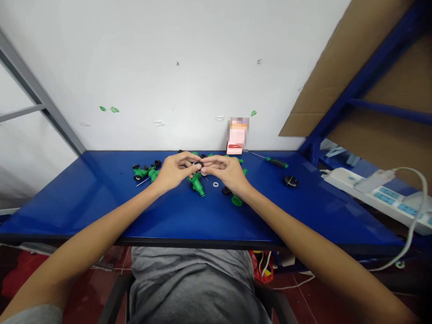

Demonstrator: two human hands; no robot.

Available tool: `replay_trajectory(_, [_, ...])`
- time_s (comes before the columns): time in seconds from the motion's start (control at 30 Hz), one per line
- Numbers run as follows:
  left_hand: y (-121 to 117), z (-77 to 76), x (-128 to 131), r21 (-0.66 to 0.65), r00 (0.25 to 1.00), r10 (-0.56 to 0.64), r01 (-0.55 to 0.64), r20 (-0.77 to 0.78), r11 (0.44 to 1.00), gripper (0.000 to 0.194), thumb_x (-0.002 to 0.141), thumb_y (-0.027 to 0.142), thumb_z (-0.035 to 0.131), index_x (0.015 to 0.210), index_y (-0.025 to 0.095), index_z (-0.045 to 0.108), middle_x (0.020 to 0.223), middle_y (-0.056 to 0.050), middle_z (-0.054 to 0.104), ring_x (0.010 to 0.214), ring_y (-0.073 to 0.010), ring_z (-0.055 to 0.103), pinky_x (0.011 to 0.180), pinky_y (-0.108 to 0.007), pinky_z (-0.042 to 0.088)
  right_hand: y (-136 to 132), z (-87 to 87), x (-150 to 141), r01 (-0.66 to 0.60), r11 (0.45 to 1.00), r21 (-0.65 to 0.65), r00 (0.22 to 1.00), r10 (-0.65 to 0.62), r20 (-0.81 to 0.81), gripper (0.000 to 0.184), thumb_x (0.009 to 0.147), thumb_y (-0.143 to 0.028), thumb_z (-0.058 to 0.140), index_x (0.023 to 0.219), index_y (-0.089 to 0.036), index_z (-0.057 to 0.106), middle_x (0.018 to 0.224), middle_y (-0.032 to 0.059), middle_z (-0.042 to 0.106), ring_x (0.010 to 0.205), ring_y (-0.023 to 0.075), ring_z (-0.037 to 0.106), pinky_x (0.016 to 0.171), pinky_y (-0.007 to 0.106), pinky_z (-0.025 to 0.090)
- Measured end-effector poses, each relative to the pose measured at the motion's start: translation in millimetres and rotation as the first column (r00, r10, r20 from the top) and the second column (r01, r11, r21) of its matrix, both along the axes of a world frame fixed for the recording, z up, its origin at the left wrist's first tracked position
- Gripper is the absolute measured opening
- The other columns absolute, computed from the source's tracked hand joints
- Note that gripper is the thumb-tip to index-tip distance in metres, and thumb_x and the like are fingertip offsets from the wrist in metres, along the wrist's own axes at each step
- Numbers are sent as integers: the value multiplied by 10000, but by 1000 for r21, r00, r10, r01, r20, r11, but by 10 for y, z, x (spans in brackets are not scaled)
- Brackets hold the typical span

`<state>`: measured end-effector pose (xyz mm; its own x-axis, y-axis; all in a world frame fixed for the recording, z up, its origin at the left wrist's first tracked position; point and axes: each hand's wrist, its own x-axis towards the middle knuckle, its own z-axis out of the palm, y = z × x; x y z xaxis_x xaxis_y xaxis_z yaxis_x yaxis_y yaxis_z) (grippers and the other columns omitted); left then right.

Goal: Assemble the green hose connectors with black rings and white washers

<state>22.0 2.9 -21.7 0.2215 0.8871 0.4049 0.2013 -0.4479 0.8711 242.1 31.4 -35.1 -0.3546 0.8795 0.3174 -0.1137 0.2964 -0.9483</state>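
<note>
Black part (199, 164), small and mostly hidden, its long axis impossible to judge, sits pinched between the narrowly closed fingertips (193, 165) of your left hand (173, 172) and right hand (224, 172), above the blue table (73, 195). Beneath, a green plastic hose connector (197, 184) lies angled toward you and rightward.

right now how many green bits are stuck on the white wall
3. One green bit and another sit left of centre, a third right of centre; none look hidden.
</note>
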Motion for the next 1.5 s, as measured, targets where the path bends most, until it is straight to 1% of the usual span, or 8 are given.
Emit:
replay_trajectory(0.27, [-8,-2,21,-13,1000,9,-9,3,1000,312,870,379,846,1082,162,768,761,-20,759,656,-163,736,689,-293,619,2,-43,-38,9,1000,9,1000,-9,-11,483,618,-447,1046,1018,-218,902,983,78,887,911,284,858,964,487,707])
replay_trajectory(0.47, [-36,-15,41,100,998,52,-50,-21,994,242,925,360,789,1088,183,764,792,-20,753,705,-170,743,703,-295,615,-41,-12,-44,35,999,18,999,-34,-26,476,621,-441,1051,1023,-233,902,973,70,888,888,280,860,962,485,708])
replay_trajectory(0.6, [-24,9,16,43,1000,-5,5,9,999,296,938,382,784,1152,177,777,859,-42,799,772,-194,797,796,-333,663,-19,-2,-39,49,998,35,999,-48,-21,490,645,-480,1037,1040,-229,893,992,77,888,912,283,857,960,477,700])
replay_trajectory(0.7, [-7,13,1,11,999,-30,29,20,1000,318,921,340,779,1185,163,785,893,-60,823,814,-206,815,839,-343,670,7,-24,-37,51,998,22,998,-50,-33,484,668,-496,1024,1044,-223,889,1002,80,888,926,278,857,968,467,693])
replay_trajectory(0.83, [-15,-1,12,4,999,42,-42,-14,999,300,889,287,763,1161,165,792,857,-51,814,800,-203,802,783,-315,644,25,-69,-40,40,999,14,999,-39,-28,480,658,-451,1036,1054,-222,888,1017,81,889,919,272,855,969,457,687])
replay_trajectory(1.03, [-48,5,46,3,999,35,-35,16,999,307,833,202,716,1128,166,793,829,-30,797,790,-185,780,782,-302,628,15,-56,-41,42,999,28,999,-42,-26,469,657,-441,1037,1044,-222,887,1001,78,888,928,275,856,987,467,684])
replay_trajectory(1.27, [-32,-60,94,6,992,117,-118,44,993,239,771,211,737,1007,184,763,722,18,695,656,-128,647,639,-245,505,-48,-52,-92,78,995,59,997,-78,11,490,632,-456,1041,1029,-216,883,960,74,883,946,302,859,973,480,701])
replay_trajectory(1.5, [-16,-88,100,25,990,124,-126,73,992,192,779,226,749,965,182,757,762,3,698,695,-132,650,650,-248,511,-99,-37,-115,84,990,111,995,-88,36,457,663,-467,1023,1024,-228,876,980,66,880,949,293,860,994,484,706])
